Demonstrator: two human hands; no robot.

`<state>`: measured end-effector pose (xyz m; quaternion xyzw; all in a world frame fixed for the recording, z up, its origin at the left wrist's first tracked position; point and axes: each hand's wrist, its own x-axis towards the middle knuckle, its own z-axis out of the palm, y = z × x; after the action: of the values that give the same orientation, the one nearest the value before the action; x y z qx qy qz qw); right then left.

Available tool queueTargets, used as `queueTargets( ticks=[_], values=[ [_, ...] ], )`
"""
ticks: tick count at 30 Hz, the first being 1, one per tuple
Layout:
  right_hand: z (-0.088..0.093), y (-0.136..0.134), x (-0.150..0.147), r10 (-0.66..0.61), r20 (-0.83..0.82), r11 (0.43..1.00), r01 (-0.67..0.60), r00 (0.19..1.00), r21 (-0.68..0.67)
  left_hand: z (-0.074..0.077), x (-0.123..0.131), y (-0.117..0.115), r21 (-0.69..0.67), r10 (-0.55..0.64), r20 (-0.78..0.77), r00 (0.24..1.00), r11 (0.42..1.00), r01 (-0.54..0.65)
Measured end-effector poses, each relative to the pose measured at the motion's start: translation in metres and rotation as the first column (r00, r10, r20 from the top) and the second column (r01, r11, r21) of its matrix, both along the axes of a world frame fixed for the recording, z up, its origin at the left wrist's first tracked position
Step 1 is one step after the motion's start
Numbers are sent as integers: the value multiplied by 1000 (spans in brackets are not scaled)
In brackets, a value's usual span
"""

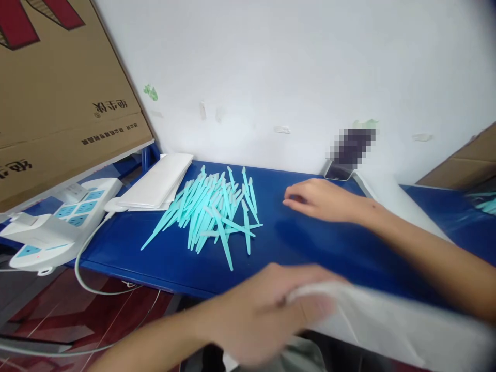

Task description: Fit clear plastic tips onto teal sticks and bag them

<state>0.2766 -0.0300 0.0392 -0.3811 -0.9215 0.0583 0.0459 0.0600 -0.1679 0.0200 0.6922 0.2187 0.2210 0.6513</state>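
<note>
My left hand (279, 310), smeared by motion, is at the table's front edge. Its thumb and fingers are closed on a soft white sheet (387, 320), paper or thin plastic, that stretches off to the right. My right hand (320, 199) rests on the blue table (306, 248) with fingers curled; I see nothing in it. Left of it lies a loose heap of teal eyebrow razors (209, 206) with pale, see-through caps. Neither hand touches them. A long white piece (399, 201) lies behind my right forearm, partly hidden by it.
A stack of white paper (158, 181) lies left of the heap. Beside it are a power strip (87, 206) with chargers and a white cable (79, 258). A big cardboard box (65, 93) stands at left. A phone (339, 170) leans against the wall, and more teal pieces (486, 204) show at far right.
</note>
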Motion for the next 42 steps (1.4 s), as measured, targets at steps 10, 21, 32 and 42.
queueTargets(
  ticks=[10, 21, 32, 42],
  values=[
    [23, 53, 73, -390, 205, 906, 413, 898, -87, -37, 31, 22, -672, 461, 43, 886, 670, -316],
    [-27, 16, -22, -286, 42, 955, 281, 957, 98, -38, 8, -6, 634, -93, 93, 991, 773, 14],
    [-59, 43, -78, -109, -172, 987, 127, 979, 94, -61, -27, -8, 887, 276, 338, 900, 226, -402],
    [-84, 9, -20, 160, -392, 969, -69, 906, 236, -49, -123, 27, 911, 657, -117, 745, 370, -183]
  ],
)
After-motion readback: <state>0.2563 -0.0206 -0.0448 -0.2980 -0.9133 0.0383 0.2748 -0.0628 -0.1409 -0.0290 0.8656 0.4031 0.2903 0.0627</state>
